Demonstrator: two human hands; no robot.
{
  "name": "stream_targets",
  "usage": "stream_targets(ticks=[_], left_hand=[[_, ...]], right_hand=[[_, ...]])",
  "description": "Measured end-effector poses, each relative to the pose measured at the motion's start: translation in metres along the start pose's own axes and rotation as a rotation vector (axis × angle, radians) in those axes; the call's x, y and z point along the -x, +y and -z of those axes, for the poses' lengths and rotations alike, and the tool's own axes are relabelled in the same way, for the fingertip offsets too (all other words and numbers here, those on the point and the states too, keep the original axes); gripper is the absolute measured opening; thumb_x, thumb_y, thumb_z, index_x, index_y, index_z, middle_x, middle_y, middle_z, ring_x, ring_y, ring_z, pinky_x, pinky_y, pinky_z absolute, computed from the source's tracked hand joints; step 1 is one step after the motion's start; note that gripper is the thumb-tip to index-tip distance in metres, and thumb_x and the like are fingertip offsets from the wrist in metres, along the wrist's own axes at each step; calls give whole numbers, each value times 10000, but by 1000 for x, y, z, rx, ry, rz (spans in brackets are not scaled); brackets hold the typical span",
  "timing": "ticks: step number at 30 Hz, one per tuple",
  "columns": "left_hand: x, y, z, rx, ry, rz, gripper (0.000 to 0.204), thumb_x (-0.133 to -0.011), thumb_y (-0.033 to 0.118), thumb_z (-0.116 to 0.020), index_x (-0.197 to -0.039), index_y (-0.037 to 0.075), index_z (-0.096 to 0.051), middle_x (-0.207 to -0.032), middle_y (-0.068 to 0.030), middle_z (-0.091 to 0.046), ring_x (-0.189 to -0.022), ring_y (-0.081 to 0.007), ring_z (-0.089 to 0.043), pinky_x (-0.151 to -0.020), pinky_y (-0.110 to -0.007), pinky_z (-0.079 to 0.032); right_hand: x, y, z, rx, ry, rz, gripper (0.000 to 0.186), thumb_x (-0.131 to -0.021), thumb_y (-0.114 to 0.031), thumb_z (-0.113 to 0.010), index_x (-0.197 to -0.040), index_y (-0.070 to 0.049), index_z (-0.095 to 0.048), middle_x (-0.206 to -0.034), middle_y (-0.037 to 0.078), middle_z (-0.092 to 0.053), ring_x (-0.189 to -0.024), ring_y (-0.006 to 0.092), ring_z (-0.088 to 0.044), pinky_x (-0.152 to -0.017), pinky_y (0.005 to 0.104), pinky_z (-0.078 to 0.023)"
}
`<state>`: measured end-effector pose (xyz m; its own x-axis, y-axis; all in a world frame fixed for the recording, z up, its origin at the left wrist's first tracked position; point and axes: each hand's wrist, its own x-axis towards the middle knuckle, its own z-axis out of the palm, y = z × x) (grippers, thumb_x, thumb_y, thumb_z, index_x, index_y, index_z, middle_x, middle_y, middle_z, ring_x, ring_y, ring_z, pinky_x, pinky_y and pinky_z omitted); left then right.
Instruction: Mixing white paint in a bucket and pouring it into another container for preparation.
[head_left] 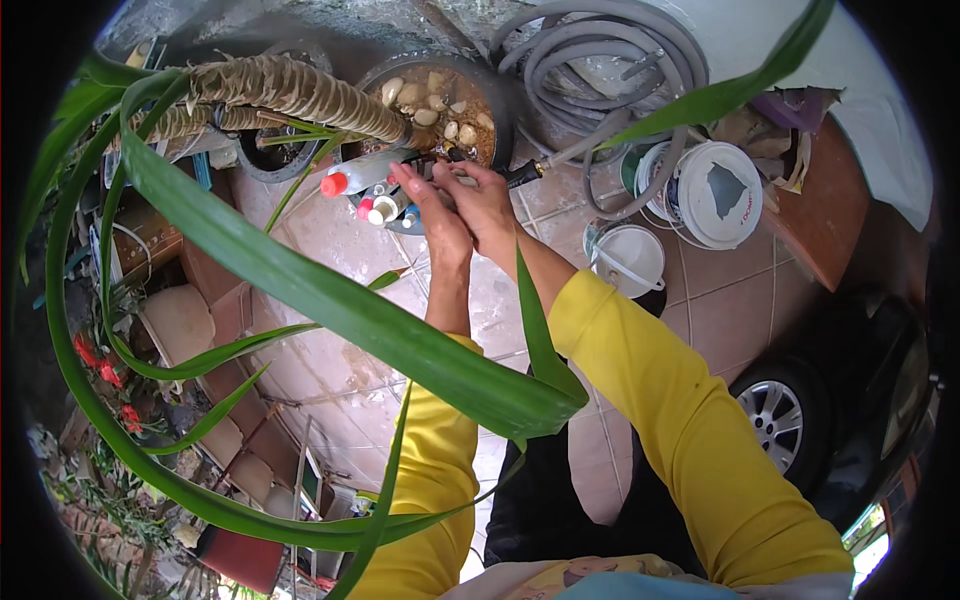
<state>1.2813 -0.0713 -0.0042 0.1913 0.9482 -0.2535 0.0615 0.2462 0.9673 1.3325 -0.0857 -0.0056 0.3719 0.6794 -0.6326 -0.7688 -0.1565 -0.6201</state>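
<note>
My left hand (442, 215) and my right hand (484, 208) meet side by side at the near edge of a round dark plant pot (507, 125). Both are closed round a black hose nozzle (523, 175), whose middle is hidden by my fingers. A brass-coloured fitting joins it to a grey hose (585, 150) on the right. Pale stones (426, 117) lie on brown soil in the pot, beside a thick ringed plant trunk (300, 90). Left of my hands stand several bottles, one clear with a red cap (334, 185), another with a white cap (376, 216).
Long green leaves (340, 310) cross in front of my arms. The hose lies coiled by the wall (430, 30). White buckets (720, 195) stand on the tiled floor (330, 350) at right, near a brown board (822, 205). A dark car's wheel (775, 415) is lower right; red flowers (108, 372) grow left.
</note>
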Motion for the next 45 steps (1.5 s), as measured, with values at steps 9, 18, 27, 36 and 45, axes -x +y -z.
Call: stream_targets(ticks=[9,18,27,36,45], left_hand=[[63,10,39,162,345,-12,656,-942,432,-425,-1441,50,-239,-1411,-200,-349,-1141,-269,-484,-970,-455,-404],[98,-5,55,312,266,146,610,-942,418,-458,-1405,62,-282,-1317,-170,-440,-1097,-286,-521,-940,-436,-461],[103,-25,75,650,32,440,511,-933,474,-468,-1288,106,-487,-1213,-113,-562,-1069,-289,-549,-930,-478,-436],[180,-103,137,160,66,890,104,-817,137,-593,-869,59,-547,-881,-111,-608,-804,-272,-607,-739,-360,-512],[229,-36,166,-479,58,832,176,-768,161,-584,-884,46,-650,-662,-50,-574,-495,-164,-525,-394,-287,-412]], right_hand=[[-45,-13,-63,100,97,58,364,-909,-292,-539,-750,26,-615,-634,62,-576,-548,145,-530,-501,343,-420],[-42,-25,-75,-87,-214,-48,373,-831,-301,-604,-661,32,-611,-581,137,-585,-542,197,-556,-513,371,-440],[113,24,40,709,-557,204,587,-956,-396,-409,-1412,-50,-283,-1380,256,-414,-1252,364,-456,-1040,469,-344],[102,45,278,1728,698,314,334,-740,-127,-619,-1064,-44,-628,-991,141,-660,-1021,322,-600,-1019,567,-288],[173,-3,353,1438,105,-199,302,-922,-298,-502,-951,-33,-643,-914,210,-669,-882,376,-655,-793,470,-522]])
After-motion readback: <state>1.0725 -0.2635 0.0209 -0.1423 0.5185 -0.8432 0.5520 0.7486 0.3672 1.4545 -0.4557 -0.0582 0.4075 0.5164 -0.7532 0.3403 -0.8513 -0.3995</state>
